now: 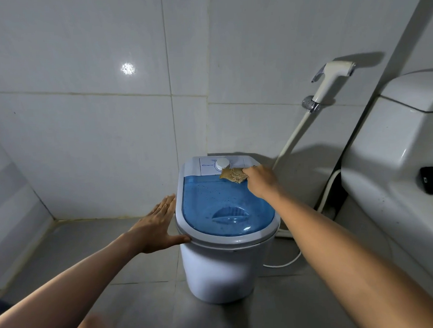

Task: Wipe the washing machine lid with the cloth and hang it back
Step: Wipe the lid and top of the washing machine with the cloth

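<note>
A small white washing machine (216,270) stands on the grey floor in the middle of the view. Its translucent blue lid (212,201) is speckled with dark spots. My right hand (259,180) is closed on a tan mesh cloth (233,175) and presses it at the lid's far right edge, just below the white dial (222,164). Flat against the machine's left rim rests my left hand (158,222), fingers spread, thumb on the front edge.
A white toilet tank (393,156) stands close on the right. A bidet sprayer (331,82) hangs on the tiled wall behind, its hose (292,140) running down beside the machine. A white cord (292,258) lies on the floor to the machine's right.
</note>
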